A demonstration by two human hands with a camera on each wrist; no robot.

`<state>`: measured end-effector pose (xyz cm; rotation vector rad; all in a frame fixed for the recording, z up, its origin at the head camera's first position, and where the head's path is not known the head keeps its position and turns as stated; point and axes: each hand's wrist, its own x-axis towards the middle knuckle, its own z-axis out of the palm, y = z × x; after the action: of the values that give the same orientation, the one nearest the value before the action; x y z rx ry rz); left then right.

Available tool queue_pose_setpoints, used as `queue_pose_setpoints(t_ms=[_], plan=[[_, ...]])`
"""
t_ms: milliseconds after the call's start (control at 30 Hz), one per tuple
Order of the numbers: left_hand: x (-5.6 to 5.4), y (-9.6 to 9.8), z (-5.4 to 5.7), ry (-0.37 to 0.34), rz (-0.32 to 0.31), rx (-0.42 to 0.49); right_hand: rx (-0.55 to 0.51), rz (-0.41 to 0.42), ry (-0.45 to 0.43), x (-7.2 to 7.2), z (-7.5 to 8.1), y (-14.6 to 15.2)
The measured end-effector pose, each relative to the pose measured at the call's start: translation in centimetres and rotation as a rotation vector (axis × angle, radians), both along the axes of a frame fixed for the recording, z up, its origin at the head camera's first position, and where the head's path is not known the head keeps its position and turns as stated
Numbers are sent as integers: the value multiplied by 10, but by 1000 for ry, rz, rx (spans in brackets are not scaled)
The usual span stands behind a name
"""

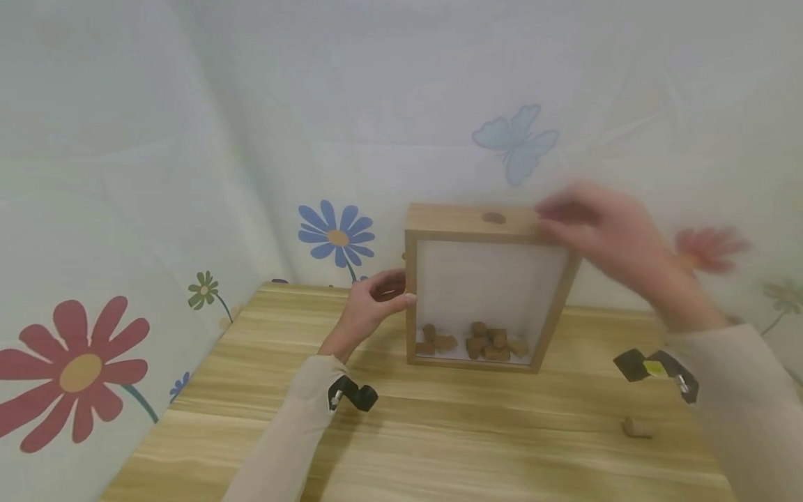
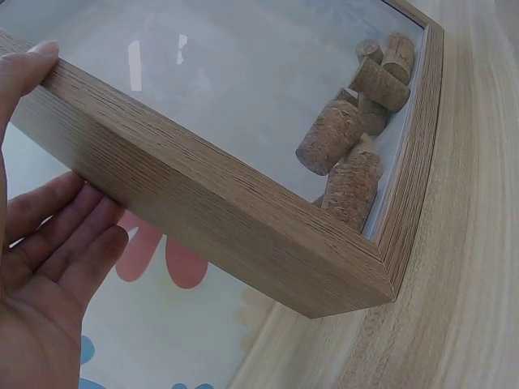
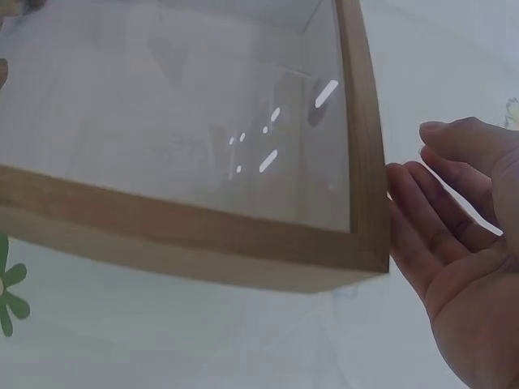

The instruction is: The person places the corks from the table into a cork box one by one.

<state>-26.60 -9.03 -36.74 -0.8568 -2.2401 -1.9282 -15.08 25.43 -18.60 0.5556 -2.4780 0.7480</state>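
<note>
A wooden shadow-box frame (image 1: 448, 219) with a clear front stands upright on the table, a dark round hole (image 1: 493, 218) in its top edge. Several brown corks (image 1: 486, 341) lie heaped along its bottom, seen close up as corks (image 2: 332, 134) in the left wrist view. My left hand (image 1: 366, 310) holds the box's left side, thumb on the front edge and fingers toward the back. Blurred in the head view, my right hand (image 1: 611, 230) is at the top right corner, its loosely bent fingers (image 3: 438, 219) holding nothing and the thumb apart from them.
One loose cork (image 1: 638, 428) lies on the wood-grain table (image 1: 477, 446) near the right forearm. Behind the table hangs a pale cloth (image 1: 389, 90) printed with flowers and a butterfly. Each sleeve carries a small black wrist camera (image 1: 351, 394).
</note>
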Motion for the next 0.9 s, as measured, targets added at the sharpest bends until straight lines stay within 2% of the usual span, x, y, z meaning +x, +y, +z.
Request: queue_pose_setpoints(t_ms=[200,367,433,533,667,767,900], plan=[[-1,1,-1,8,3,-6,-44,-69,2,23,-12,27],[-1,1,-1,-1,11,-12,-84,-106,59,36,-28,49],[0,1,-1,-5,10,-11,-69,-123,75,41,-35,59],[1,0,0,-14,5,-3,16,-145,49,45,-49,76],[1,-1,0,-20,-1,5,75,-108,-98,48,-73,97],[1,-1,0,-19,-3,6,54,-96,-223,51,-91,110],[1,-1,-1,-18,2,10,77,-98,-300,54,-112,125]])
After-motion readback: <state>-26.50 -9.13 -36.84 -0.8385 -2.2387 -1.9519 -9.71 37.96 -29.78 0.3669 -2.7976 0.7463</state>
